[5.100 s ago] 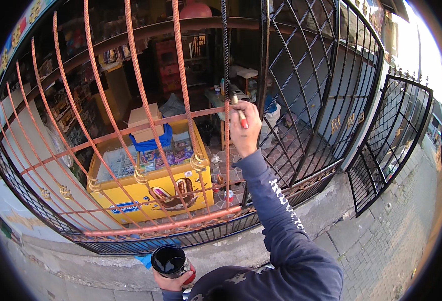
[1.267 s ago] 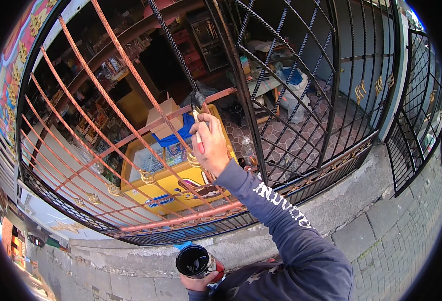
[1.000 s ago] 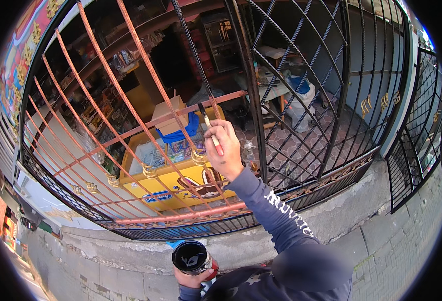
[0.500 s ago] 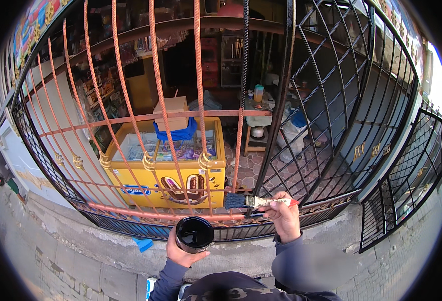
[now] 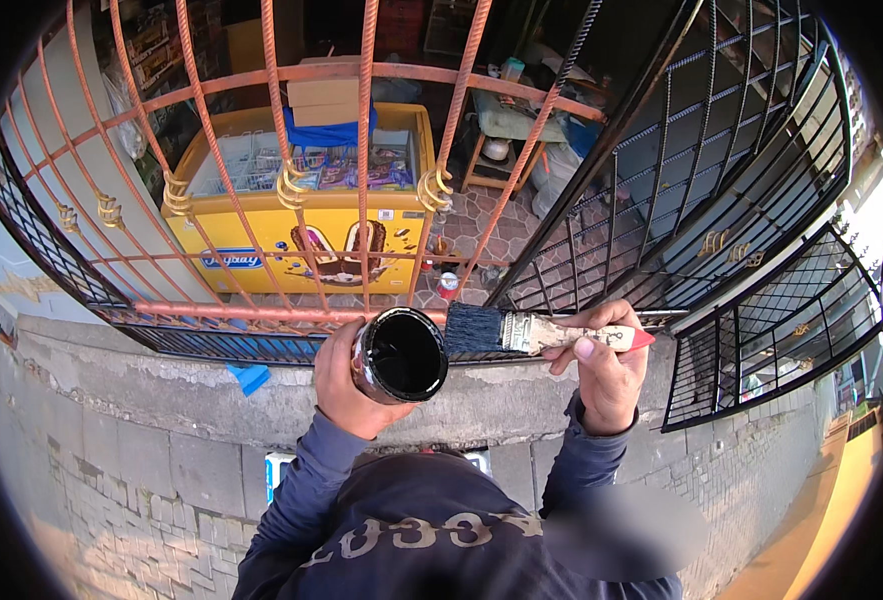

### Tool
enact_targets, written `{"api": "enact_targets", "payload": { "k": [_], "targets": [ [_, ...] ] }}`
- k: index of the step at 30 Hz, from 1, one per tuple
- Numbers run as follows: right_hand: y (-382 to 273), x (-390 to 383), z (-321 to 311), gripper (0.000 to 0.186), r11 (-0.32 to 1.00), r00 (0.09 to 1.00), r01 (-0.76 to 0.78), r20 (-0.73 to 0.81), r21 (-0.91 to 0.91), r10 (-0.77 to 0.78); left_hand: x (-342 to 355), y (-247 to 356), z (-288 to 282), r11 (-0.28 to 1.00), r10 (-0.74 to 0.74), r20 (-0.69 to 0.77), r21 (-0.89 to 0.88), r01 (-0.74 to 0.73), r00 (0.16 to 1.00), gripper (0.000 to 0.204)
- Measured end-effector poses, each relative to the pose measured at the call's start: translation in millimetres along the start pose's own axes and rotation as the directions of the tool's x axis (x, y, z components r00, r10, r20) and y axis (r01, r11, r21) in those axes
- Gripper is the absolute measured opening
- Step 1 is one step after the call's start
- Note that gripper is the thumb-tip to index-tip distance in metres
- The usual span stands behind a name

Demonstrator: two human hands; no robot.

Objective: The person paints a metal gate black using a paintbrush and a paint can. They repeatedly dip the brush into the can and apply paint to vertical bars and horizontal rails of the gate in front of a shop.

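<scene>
Grey paving [image 5: 201, 475] spreads across the lower left, up to a rough concrete ledge [image 5: 181, 387]. Above, reddish-orange ribbed metal bars [image 5: 366, 110] stand upright, cut off at the top edge; the interior behind is too dark to make out well. One bright blue scrap [image 5: 249, 379] lies against the ledge. Farther right, behind the bars, a yellow chest freezer [image 5: 261, 235] carries a brown cardboard box [image 5: 323, 98]. Next, the left hand [image 5: 349, 392] grips a dark round can [image 5: 362, 370] of glossy black liquid [image 5: 401, 360], some fingers hidden behind it. Just right, a wide flat paintbrush [image 5: 549, 335] with a pale, red-tipped handle lies level, blackened bristles beside the rim; whether they touch, I cannot tell. The right hand [image 5: 609, 372] has its fingers closed round the handle; its dark blue sleeve [image 5: 583, 465] blurs out lower down. Rightmost stands black metal latticework [image 5: 598, 150].
</scene>
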State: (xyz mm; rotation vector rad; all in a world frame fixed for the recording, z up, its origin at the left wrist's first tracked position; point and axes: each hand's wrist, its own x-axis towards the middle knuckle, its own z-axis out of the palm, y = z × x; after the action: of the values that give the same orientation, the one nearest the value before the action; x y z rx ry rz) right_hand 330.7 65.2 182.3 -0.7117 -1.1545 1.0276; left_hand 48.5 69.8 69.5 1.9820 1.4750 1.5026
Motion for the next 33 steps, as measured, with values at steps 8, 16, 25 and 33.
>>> {"api": "enact_targets", "payload": {
  "k": [8,16,25,33],
  "targets": [
    [-10,-6,82,0.034,0.894,0.994,-0.028,0.085,-0.447,0.074,-13,-38,-26,0.995,-0.031,-0.104,-0.094,0.021,0.994,0.104],
    [32,10,154,0.023,0.619,0.772,0.397,0.611,-0.678,0.174,-20,-45,-49,0.998,0.03,-0.226,-0.038,-0.039,0.974,0.096],
    [44,15,183,0.023,0.568,0.732,0.434,0.641,-0.7,0.231,-32,-50,-64,0.999,0.04,-0.267,-0.001,-0.042,0.963,0.091],
    [18,26,188,0.02,0.601,0.707,0.452,0.675,-0.66,0.21,-42,-54,-77,0.997,0.014,-0.286,0.075,0.008,0.958,0.094]
  ]
}}
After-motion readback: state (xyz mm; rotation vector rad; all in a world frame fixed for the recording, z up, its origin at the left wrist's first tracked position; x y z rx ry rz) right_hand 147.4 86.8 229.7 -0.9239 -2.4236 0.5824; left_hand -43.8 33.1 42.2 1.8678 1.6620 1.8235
